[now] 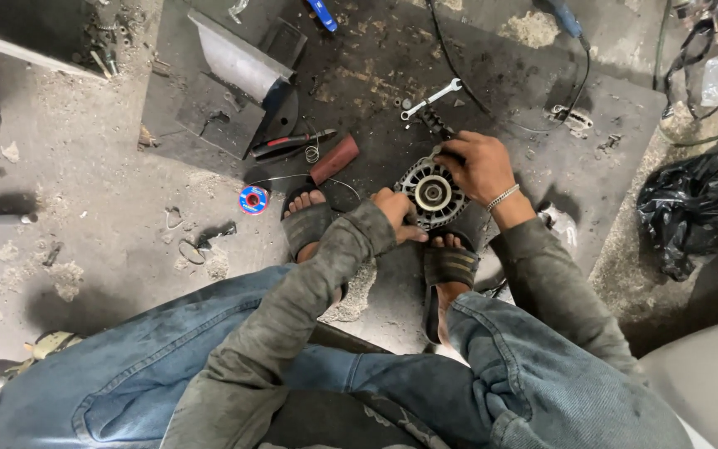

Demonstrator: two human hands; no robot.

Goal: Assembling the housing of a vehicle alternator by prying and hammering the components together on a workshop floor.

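dusty concrete floor (110, 191), left hand (399, 213) and right hand (477, 164) grips clamped on round metal alternator (430, 194)

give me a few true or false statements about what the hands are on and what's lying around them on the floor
1. Both hands rest on a round metal alternator on the floor. True: the left hand is at its near-left edge, the right hand on its far-right side.
2. A silver spanner lies beyond the alternator. True.
3. The right hand holds the spanner. False: the spanner lies apart from it, untouched.
4. A small blue spool lies left of the alternator. True.
5. The black plastic bag lies between the feet. False: it sits far off to the right.
6. The person is barefoot. False: dark sandals are on the feet.
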